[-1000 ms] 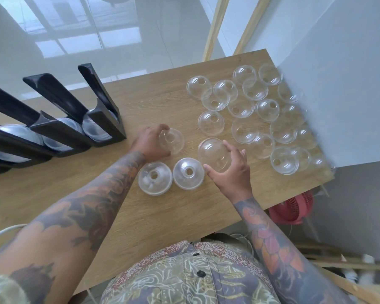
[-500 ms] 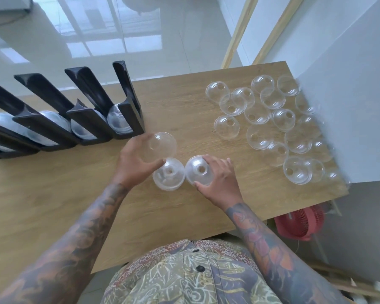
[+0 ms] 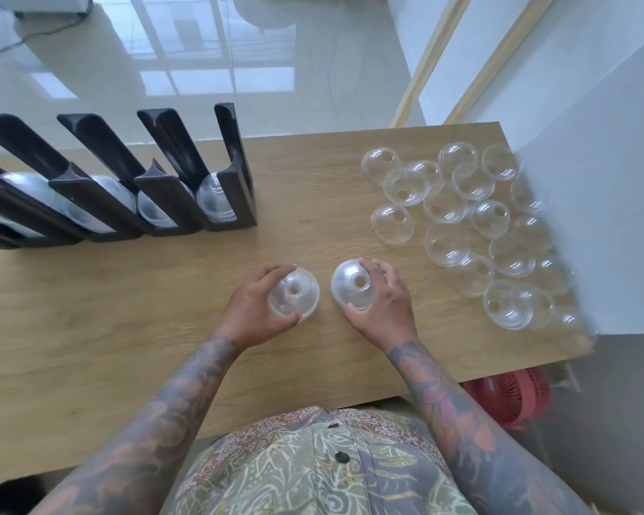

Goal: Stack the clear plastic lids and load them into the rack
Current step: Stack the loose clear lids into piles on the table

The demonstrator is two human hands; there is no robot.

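At the centre of the frame two clear domed lids sit on the wooden table [image 3: 127, 310], just apart. The left hand [image 3: 251, 310] curls its fingers and thumb around the left lid [image 3: 294, 297]; the right hand [image 3: 382, 304] grips the right lid [image 3: 352, 284] the same way. More loose lids [image 3: 461, 217] crowd the table's right side. At upper left the black rack [image 3: 172, 187] holds lids in its slots.
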